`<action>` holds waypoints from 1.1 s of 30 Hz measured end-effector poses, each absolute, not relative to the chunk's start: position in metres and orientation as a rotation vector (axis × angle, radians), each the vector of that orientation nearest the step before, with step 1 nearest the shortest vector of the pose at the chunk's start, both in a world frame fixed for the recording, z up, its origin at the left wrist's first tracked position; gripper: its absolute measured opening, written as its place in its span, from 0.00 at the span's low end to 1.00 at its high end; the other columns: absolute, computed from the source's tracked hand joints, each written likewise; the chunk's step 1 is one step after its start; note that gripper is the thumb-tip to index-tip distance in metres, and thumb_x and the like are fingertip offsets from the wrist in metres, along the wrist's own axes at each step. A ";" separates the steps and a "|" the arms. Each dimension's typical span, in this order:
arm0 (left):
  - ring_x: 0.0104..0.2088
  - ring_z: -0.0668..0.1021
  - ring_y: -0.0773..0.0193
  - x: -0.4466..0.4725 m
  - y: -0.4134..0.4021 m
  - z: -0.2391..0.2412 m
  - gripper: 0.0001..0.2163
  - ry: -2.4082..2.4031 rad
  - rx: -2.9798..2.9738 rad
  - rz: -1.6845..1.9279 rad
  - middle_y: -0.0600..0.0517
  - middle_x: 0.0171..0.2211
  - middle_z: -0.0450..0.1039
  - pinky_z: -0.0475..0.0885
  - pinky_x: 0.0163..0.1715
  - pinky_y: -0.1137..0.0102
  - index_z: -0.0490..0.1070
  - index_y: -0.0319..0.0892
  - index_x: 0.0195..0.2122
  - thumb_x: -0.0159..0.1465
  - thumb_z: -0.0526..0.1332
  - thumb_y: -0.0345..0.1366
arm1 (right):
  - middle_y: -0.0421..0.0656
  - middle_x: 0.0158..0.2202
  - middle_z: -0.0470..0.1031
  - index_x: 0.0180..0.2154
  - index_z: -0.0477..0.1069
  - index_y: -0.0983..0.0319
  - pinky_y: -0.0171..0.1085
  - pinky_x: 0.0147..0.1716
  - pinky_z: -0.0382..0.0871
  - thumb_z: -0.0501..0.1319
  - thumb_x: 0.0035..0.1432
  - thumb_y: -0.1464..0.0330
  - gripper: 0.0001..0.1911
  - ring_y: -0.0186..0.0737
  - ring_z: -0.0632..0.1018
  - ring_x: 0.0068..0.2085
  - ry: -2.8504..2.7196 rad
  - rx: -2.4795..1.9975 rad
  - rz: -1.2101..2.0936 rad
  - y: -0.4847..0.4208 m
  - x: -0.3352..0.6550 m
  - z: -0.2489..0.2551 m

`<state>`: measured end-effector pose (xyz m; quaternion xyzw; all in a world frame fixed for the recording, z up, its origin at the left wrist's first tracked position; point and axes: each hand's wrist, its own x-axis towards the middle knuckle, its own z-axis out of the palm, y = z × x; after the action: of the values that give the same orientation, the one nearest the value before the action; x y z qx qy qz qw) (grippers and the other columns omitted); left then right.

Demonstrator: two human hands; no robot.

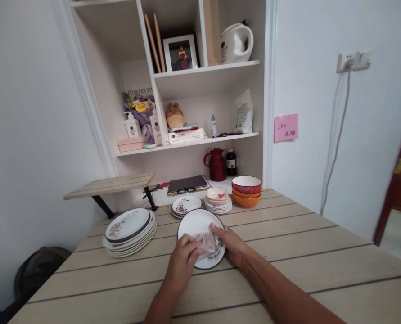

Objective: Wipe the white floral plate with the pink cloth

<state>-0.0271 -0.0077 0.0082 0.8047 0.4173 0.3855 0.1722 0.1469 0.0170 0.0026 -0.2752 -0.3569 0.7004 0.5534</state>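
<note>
A white plate (195, 221) with a dark rim and a brown flower print is tilted up in front of me. My right hand (230, 241) grips its right edge, thumb on the face and fingers behind. In my left hand (186, 257) is a pinkish cloth (207, 243), pressed against the plate's face with bent fingers. Behind the plate lies a short stack of small flowered plates (186, 204). Beside that, small dishes (217, 194) sit on a stack of white saucers (219, 207).
A tall stack of large plates (129, 225) stands at the left, near a small raised shelf (110, 184). Nested red and orange bowls (246, 191) are at the back right. Behind are a red jug (217, 165), a dark bottle (231, 163) and a laptop (187, 183) with glasses.
</note>
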 end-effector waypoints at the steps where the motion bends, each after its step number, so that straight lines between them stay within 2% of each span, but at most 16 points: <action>1: 0.40 0.72 0.62 -0.027 -0.008 0.009 0.11 1.180 2.264 1.100 0.49 0.36 0.68 0.68 0.41 0.67 0.76 0.47 0.40 0.61 0.55 0.36 | 0.51 0.34 0.80 0.44 0.70 0.68 0.44 0.41 0.72 0.64 0.52 0.64 0.19 0.45 0.79 0.35 -0.871 -0.653 1.629 0.016 0.147 0.003; 9: 0.41 0.72 0.62 -0.027 -0.009 0.007 0.11 1.180 2.223 1.217 0.50 0.38 0.69 0.67 0.43 0.67 0.73 0.46 0.41 0.58 0.56 0.32 | 0.47 0.36 0.79 0.47 0.69 0.64 0.43 0.40 0.70 0.63 0.51 0.57 0.25 0.43 0.78 0.36 -0.996 -0.611 1.554 0.008 0.145 0.017; 13: 0.39 0.71 0.64 -0.023 -0.012 0.003 0.20 1.323 2.230 1.216 0.51 0.40 0.69 0.66 0.43 0.67 0.65 0.47 0.50 0.55 0.57 0.28 | 0.47 0.36 0.78 0.47 0.69 0.64 0.40 0.39 0.69 0.62 0.51 0.55 0.25 0.42 0.77 0.37 -1.077 -0.572 1.499 0.006 0.143 0.021; 17: 0.37 0.72 0.65 -0.021 -0.013 0.002 0.27 1.480 2.203 1.148 0.52 0.40 0.69 0.66 0.41 0.68 0.56 0.46 0.57 0.56 0.58 0.29 | 0.47 0.36 0.78 0.47 0.70 0.65 0.39 0.39 0.69 0.63 0.51 0.56 0.25 0.42 0.77 0.37 -1.108 -0.541 1.497 0.006 0.142 0.022; 19: 0.37 0.72 0.64 -0.021 -0.013 0.002 0.25 1.510 2.221 1.105 0.52 0.40 0.69 0.66 0.40 0.68 0.58 0.45 0.55 0.56 0.59 0.30 | 0.47 0.35 0.78 0.47 0.70 0.65 0.40 0.38 0.69 0.63 0.51 0.56 0.25 0.42 0.77 0.36 -1.083 -0.547 1.515 0.005 0.141 0.023; 24: 0.41 0.71 0.60 -0.020 -0.016 0.004 0.13 1.599 2.450 1.116 0.50 0.40 0.68 0.66 0.42 0.65 0.68 0.45 0.43 0.56 0.60 0.30 | 0.47 0.35 0.79 0.47 0.69 0.64 0.42 0.40 0.70 0.62 0.52 0.56 0.25 0.43 0.78 0.36 -0.899 -0.545 1.589 0.006 0.137 0.021; 30: 0.52 0.65 0.52 -0.017 -0.020 0.009 0.11 1.658 2.752 1.214 0.48 0.53 0.61 0.60 0.51 0.54 0.72 0.47 0.37 0.54 0.62 0.27 | 0.51 0.36 0.79 0.48 0.68 0.66 0.43 0.38 0.72 0.60 0.55 0.57 0.24 0.44 0.79 0.36 -0.710 -0.575 1.683 0.012 0.135 0.009; 33: 0.48 0.68 0.56 -0.019 -0.018 0.012 0.11 1.527 2.803 1.121 0.49 0.48 0.66 0.65 0.47 0.58 0.71 0.46 0.37 0.55 0.61 0.26 | 0.52 0.36 0.79 0.48 0.67 0.67 0.43 0.38 0.72 0.59 0.56 0.56 0.24 0.44 0.79 0.36 -0.665 -0.597 1.733 0.015 0.137 0.003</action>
<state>-0.0189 -0.0182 0.0116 0.8225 0.4480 0.3290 -0.1204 0.1367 0.0153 0.0033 -0.2533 -0.2824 0.7355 0.5613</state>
